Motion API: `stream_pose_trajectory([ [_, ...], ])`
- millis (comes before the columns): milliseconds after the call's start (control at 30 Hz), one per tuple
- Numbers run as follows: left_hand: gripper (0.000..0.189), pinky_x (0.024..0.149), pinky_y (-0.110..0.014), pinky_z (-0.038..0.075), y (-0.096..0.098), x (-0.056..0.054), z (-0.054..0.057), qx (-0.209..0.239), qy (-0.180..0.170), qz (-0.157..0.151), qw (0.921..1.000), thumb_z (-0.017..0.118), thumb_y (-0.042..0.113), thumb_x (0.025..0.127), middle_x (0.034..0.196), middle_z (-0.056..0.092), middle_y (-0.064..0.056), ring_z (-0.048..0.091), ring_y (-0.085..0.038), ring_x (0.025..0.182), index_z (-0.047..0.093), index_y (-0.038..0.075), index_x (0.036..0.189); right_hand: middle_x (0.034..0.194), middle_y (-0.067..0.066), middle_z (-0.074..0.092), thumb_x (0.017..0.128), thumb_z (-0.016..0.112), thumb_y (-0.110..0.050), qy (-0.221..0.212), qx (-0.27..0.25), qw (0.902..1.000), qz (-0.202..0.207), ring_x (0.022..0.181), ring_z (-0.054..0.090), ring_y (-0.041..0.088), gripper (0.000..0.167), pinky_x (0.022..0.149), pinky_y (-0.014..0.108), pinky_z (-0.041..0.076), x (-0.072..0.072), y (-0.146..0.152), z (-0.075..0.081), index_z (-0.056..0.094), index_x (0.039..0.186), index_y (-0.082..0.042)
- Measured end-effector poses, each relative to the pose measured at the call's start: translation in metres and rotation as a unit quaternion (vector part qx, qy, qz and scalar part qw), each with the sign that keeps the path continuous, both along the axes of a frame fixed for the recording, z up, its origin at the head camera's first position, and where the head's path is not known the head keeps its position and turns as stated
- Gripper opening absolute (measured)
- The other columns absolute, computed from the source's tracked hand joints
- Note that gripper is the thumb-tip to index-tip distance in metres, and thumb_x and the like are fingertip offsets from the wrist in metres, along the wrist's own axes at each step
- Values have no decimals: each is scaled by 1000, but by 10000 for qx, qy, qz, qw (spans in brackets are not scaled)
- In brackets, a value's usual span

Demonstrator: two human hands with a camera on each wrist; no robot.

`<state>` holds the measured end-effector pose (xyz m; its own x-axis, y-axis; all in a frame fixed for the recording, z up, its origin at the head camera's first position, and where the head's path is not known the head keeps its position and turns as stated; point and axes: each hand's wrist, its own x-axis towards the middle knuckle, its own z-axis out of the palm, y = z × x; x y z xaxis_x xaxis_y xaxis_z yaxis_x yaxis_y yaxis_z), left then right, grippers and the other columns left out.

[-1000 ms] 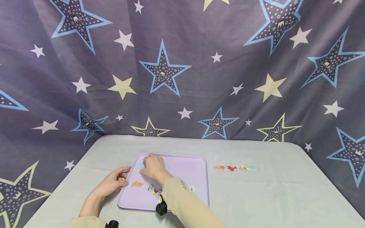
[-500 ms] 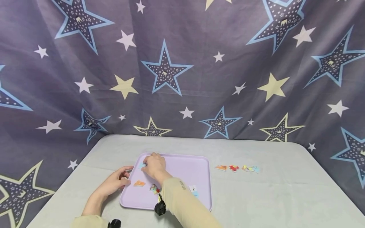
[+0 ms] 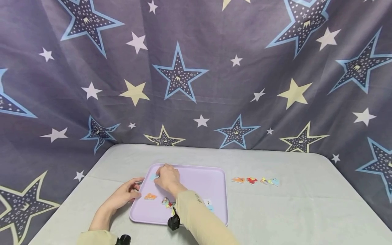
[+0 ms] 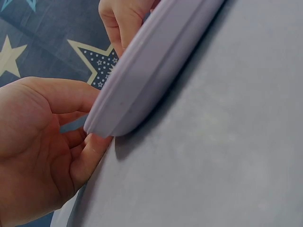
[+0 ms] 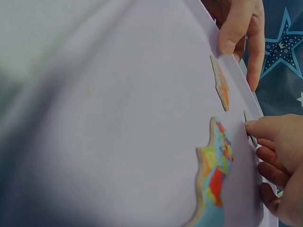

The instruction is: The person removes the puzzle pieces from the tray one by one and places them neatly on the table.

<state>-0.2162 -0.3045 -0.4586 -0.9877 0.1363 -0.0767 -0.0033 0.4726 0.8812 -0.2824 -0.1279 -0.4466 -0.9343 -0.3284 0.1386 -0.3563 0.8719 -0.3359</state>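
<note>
In the head view my right hand point(image 3: 167, 177) reaches over the far left corner of a lilac tray point(image 3: 196, 180). Its thumb and fingers pinch a light-blue flat puzzle piece point(image 3: 153, 177), partly covered by the hand. At the tray's left rim is my left hand point(image 3: 124, 195), holding that edge with the thumb at the rim and other fingers outside. An orange piece point(image 3: 150, 196) lies near the left thumb. Closer to the front is a multicoloured piece point(image 5: 215, 165), seen large in the right wrist view. A white-and-blue piece point(image 3: 208, 203) lies by the right sleeve.
To the tray's right, a row of picture pieces lies on the pale tablecloth: an orange one point(image 3: 238, 180), a red one point(image 3: 252, 180) and a yellow-and-blue group point(image 3: 270, 181). Behind the table hangs a dark curtain point(image 3: 196, 85) with stars. The right forearm point(image 3: 203, 217) crosses the tray's front.
The head view has shifted slightly, so everything sits a little further right. Both hands keep nearly the same place at the tray. The white-and-blue piece by the sleeve shows more.
</note>
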Motion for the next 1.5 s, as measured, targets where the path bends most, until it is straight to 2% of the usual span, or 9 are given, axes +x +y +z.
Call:
stream_pose_trajectory([
  [267, 63, 53, -23, 39, 2, 2, 2, -40, -97, 30, 9999, 59, 2, 74, 93, 44, -11, 42, -11, 68, 38, -3, 133, 79, -11, 62, 72, 69, -31, -183, -580, 9981, -78, 78, 58, 9, 16, 66, 25, 43, -1, 11, 5, 69, 86, -23],
  [300, 62, 53, -23, 39, 3, 2, 3, -43, -104, 27, 9999, 59, 2, 74, 93, 44, -11, 42, -11, 68, 38, -3, 133, 77, -11, 61, 71, 69, -32, -69, -647, 9979, -32, 76, 57, 8, 16, 64, 26, 42, -3, 12, 2, 68, 85, -24],
  [500, 62, 53, -22, 39, 2, 1, 3, -31, -61, 1, 10000, 59, 1, 74, 94, 45, -13, 42, -11, 68, 38, -4, 132, 76, -12, 58, 72, 70, -35, -83, -886, 9960, 30, 70, 54, 5, 22, 61, 24, 41, -4, 20, 7, 69, 91, -23],
  [533, 62, 53, -22, 39, 2, 1, 3, -23, -53, -13, 10000, 59, 1, 74, 94, 45, -13, 42, -11, 68, 38, -4, 132, 76, -11, 58, 72, 71, -33, -193, -887, 9959, 13, 70, 54, 5, 23, 61, 23, 41, -2, 21, 12, 69, 93, -22],
  [633, 62, 54, -22, 39, 0, 0, 2, -42, -39, -29, 10000, 59, 2, 75, 94, 44, -13, 42, -10, 68, 37, -4, 132, 77, -11, 57, 73, 71, -33, -160, -853, 9962, 126, 69, 52, 4, 25, 60, 21, 40, 0, 25, 16, 69, 95, -22],
  [833, 62, 55, -21, 39, -1, 0, 3, -62, 13, -18, 10000, 59, 1, 74, 94, 44, -12, 42, -10, 68, 38, -3, 132, 84, -10, 57, 74, 69, -33, 158, -507, 9966, 630, 73, 53, 4, 28, 58, 19, 39, -3, 40, 28, 69, 101, -24],
  [933, 62, 55, -21, 39, 0, 0, 2, -61, 5, -27, 10000, 59, 1, 74, 94, 44, -12, 41, -10, 68, 38, -3, 132, 86, -8, 58, 74, 68, -31, 266, -446, 9958, 758, 73, 54, 5, 30, 57, 19, 39, -5, 51, 31, 69, 103, -24],
  [1167, 62, 54, -21, 39, 2, -1, 3, -3, 41, -50, 10000, 59, 2, 74, 93, 44, -11, 41, -9, 67, 38, -4, 132, 87, -6, 58, 75, 67, -28, 345, -579, 9941, 855, 70, 53, 6, 32, 54, 19, 38, -5, 78, 36, 68, 106, -21],
  [1500, 63, 53, -20, 38, 1, 2, 2, 10, 30, -68, 10000, 59, 1, 74, 93, 44, -11, 41, -9, 66, 37, -5, 132, 89, -2, 58, 77, 65, -27, 257, -895, 9904, 1018, 71, 52, 8, 34, 60, 21, 40, 0, 111, 37, 67, 109, -15],
])
